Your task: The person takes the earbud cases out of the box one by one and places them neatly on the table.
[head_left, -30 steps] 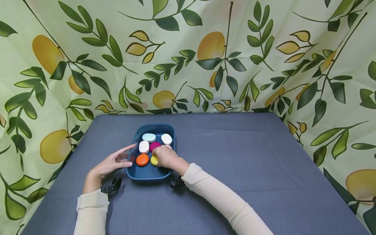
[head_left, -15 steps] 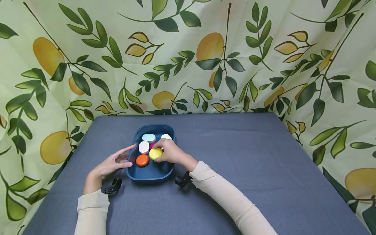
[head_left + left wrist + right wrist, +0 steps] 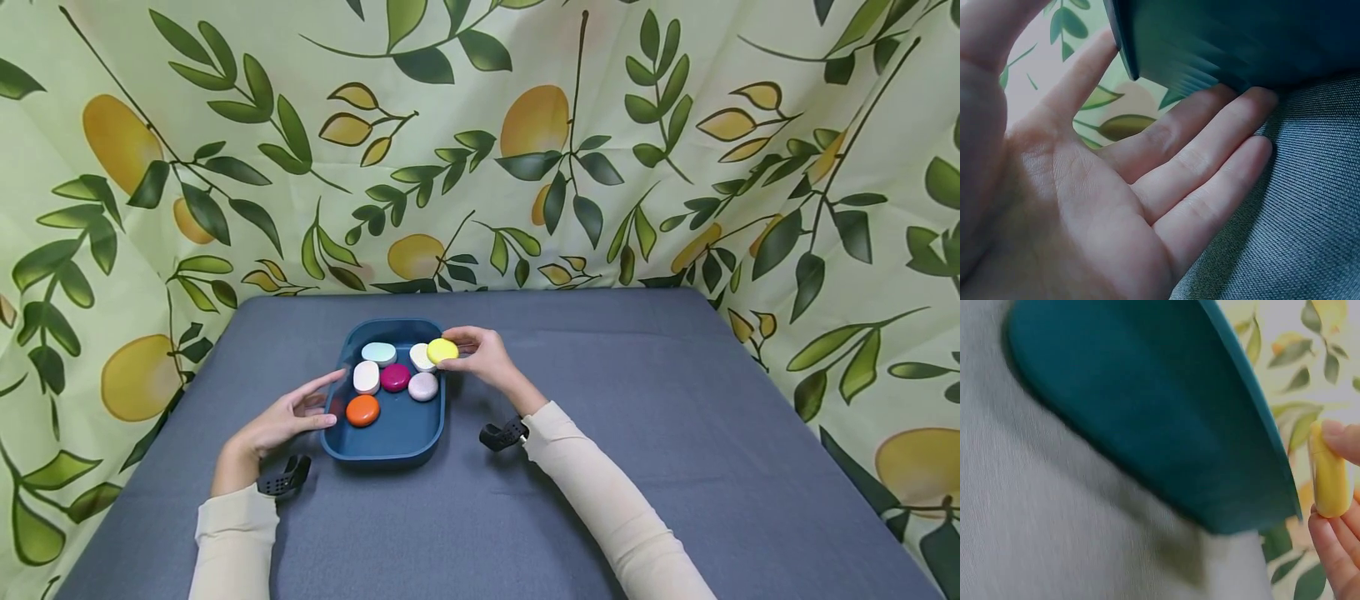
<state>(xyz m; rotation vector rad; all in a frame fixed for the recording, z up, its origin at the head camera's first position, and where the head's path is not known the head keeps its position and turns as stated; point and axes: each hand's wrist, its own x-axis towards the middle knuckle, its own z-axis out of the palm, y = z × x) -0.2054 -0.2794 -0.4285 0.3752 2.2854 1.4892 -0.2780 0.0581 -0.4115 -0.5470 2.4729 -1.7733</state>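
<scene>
Yellow disc (image 3: pixel 442 351) moved rightward, pinched by right hand (image 3: pixel 484 356), partly hiding a white piece (image 3: pixel 419 358).

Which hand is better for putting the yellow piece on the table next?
The right hand, probably: its fingers pinch the yellow piece by the right rim of the tray. The left hand is at the tray's left side, holding no piece.

Soft, even light is filling the head view. In the right wrist view, the blue tray (image 3: pixel 1122 412) is casting a shadow left of the right grip (image 3: pixel 1341 547), while leaf-print fabric (image 3: pixel 1282 375) behind it is showing pale and blurred. The left wrist view is looking dimmer, darkest above the left grip (image 3: pixel 1116 194).
</scene>
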